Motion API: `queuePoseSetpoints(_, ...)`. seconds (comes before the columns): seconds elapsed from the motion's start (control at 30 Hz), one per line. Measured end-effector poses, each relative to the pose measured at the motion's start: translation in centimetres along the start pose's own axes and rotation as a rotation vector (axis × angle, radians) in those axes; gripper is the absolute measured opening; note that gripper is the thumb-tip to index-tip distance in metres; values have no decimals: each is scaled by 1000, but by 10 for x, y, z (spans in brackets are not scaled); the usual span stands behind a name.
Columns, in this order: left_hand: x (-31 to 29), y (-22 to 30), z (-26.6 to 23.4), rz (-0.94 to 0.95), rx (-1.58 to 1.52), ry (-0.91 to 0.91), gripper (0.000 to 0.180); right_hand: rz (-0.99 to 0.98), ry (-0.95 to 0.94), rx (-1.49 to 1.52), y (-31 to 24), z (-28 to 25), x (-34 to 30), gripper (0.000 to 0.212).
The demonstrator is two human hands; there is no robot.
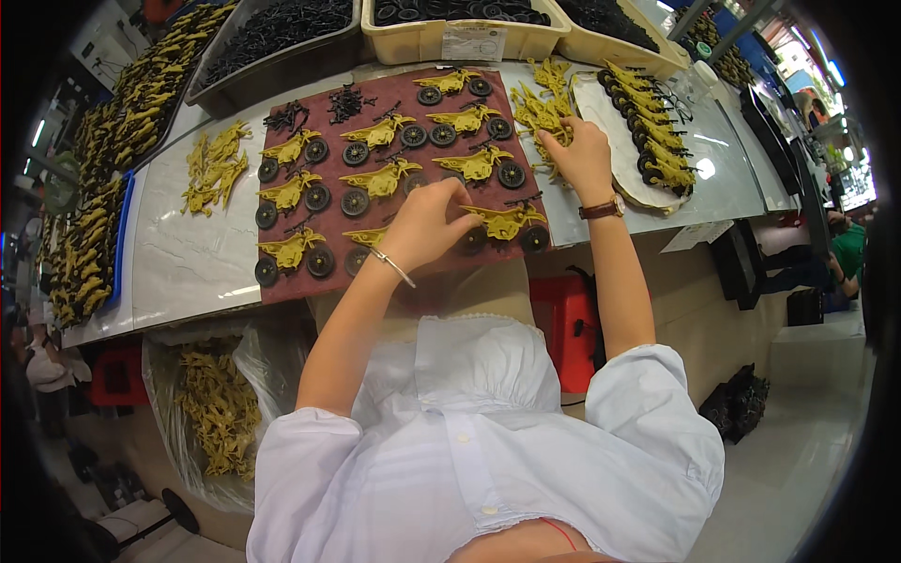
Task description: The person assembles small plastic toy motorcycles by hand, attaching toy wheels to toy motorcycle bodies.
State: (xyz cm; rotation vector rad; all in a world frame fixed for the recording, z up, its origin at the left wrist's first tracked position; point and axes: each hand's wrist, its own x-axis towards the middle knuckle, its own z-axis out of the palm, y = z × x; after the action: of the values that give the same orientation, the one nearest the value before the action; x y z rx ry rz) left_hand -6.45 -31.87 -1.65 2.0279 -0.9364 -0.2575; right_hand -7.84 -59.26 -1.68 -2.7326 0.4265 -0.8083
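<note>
Over the lower right of the maroon mat [328, 103], my left hand [427, 223] has its fingers curled in, thumb close to a yellow toy motorcycle [510, 221] with black wheels. Whatever its fingertips may hold is hidden. Several similar toy motorcycles lie in rows on the mat, such as one at the left edge [289, 249]. My right hand [580, 159] reaches to a heap of yellow toy motorcycle bodies [540, 103] just right of the mat. Its thumb and fingers are closed about a body at the heap's near side, partly covering it.
Bins of small black parts [282, 38] and black wheels [460, 11] stand behind the mat. To the right, a white tray [615, 155] bears a row of toy motorcycles. More yellow bodies [214, 167] lie left; a plastic bag [169, 394] of yellow parts hangs below the table.
</note>
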Motion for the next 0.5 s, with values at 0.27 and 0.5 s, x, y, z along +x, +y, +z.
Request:
queuePoseSetpoints(0.27, 18, 0, 15, -386, -836, -177, 22, 179, 4, 457, -4, -17, -8, 44)
queuePoseSetpoints(0.5, 10, 18, 8, -586, -1393, -82, 19, 64, -85, 975, -12, -48, -50, 34)
